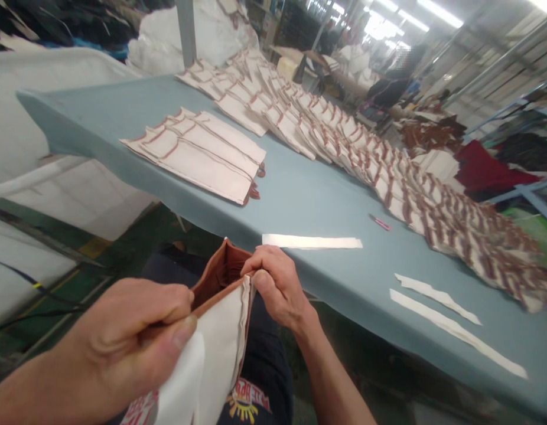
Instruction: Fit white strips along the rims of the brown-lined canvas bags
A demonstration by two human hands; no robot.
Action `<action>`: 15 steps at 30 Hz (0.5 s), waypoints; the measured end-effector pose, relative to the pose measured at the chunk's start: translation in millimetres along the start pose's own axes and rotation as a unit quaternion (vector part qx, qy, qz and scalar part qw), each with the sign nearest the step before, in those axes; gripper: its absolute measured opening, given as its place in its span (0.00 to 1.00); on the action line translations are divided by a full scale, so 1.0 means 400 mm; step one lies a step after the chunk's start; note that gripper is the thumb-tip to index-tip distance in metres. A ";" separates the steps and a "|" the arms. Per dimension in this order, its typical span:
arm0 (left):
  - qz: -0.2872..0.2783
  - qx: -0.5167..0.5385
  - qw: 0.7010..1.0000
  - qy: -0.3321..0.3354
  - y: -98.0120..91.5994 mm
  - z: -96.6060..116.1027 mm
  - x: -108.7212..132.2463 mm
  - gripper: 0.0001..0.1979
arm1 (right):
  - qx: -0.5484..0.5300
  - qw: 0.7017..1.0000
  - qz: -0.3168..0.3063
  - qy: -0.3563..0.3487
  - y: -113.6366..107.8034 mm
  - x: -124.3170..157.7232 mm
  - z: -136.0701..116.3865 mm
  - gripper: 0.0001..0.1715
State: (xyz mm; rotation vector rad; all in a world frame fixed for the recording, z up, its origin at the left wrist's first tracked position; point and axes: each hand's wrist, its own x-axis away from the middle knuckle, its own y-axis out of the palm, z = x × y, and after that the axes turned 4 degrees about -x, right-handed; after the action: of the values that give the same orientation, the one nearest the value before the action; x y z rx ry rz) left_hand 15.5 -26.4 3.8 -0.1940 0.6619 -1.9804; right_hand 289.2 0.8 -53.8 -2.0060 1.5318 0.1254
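A cream fabric bag piece (220, 336) with a brown lining hangs between my hands, its mouth spread open toward me. My left hand (136, 336) pinches the near rim, thumb on the cream outside. At the far right corner, where the seam runs down, my right hand (276, 283) grips the edge between thumb and fingers. The brown inside shows between the two hands. A white piece (185, 378) hangs against the cream side below my left hand.
A blue-grey table (318, 206) crosses the view, bearing a flat stack of cream pieces (202, 153), a long overlapping row of brown-edged pieces (344, 141), white strips (313, 241) and a small pink tool (380, 222). White bins (78, 65) stand at left.
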 end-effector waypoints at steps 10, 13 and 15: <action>0.020 -0.082 0.996 0.030 -0.054 -0.034 -0.088 0.13 | -0.034 0.997 0.064 -0.040 -0.039 -0.006 -0.077 0.27; 0.056 -0.154 0.983 0.089 -0.064 -0.031 -0.126 0.14 | -0.040 0.996 0.067 -0.034 -0.047 -0.031 -0.119 0.29; 0.043 -0.143 0.984 0.101 -0.077 -0.016 -0.149 0.16 | -0.055 0.995 0.085 -0.010 -0.057 -0.042 -0.129 0.33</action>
State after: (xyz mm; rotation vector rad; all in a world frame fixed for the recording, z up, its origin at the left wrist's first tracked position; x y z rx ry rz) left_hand 18.5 38.1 23.3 -0.1347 1.0701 -1.8305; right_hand 289.8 -8.0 4.4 -1.9480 1.7141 0.3030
